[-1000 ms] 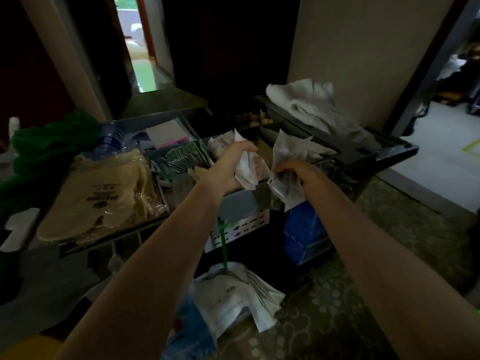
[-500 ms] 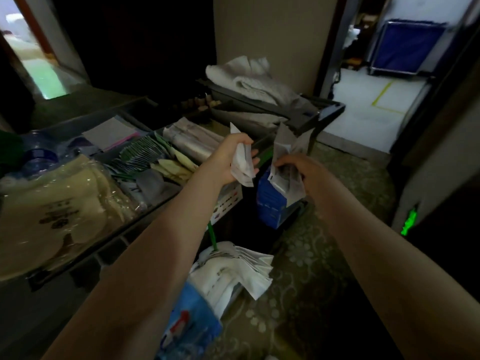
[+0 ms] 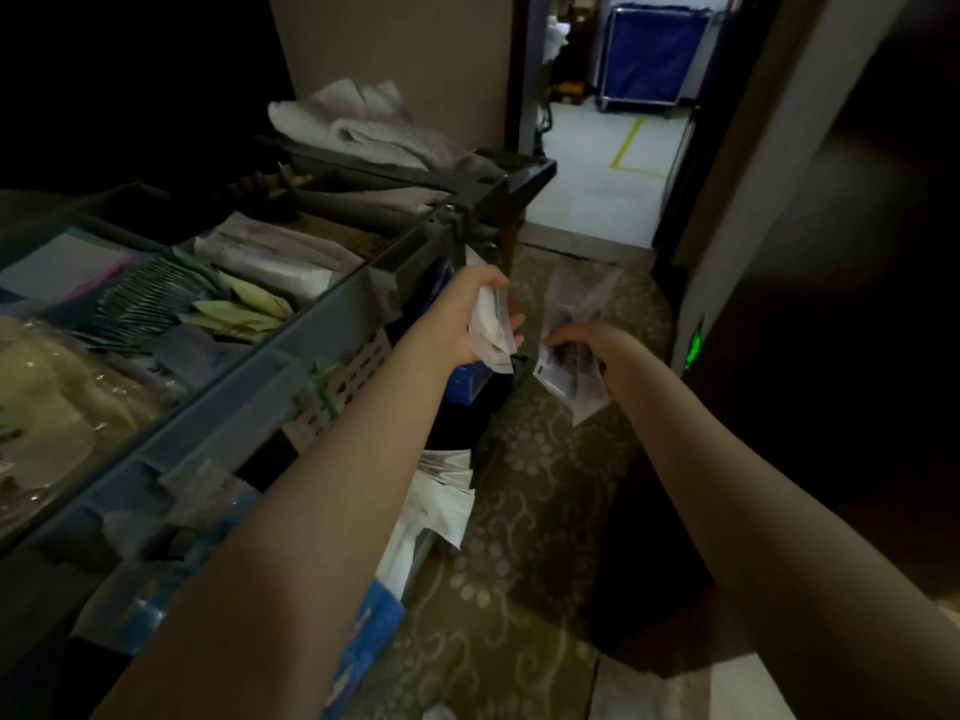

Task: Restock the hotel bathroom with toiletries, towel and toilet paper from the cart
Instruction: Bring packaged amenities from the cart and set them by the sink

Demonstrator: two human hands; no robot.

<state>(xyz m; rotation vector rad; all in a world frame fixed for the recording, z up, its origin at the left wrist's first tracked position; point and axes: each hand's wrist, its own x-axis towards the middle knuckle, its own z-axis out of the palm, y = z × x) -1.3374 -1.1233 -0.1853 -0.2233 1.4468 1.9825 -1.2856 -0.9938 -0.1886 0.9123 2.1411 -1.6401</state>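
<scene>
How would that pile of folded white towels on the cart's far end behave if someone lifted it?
The folded white towels would probably sag and unfold, since their edges already droop over the dark cart tray. They look soft, so likely not slippery or fragile. The loose stacking suggests the top layer may slide off.

white sachets [image 3: 491,330] | clear packets [image 3: 574,356] | folded towels [image 3: 374,132] atop cart [image 3: 291,356]

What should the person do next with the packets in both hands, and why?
Probably carry them toward the bathroom: the left hand and right hand each already grip white packets, clear of the cart, so no more picking seems needed.
</scene>
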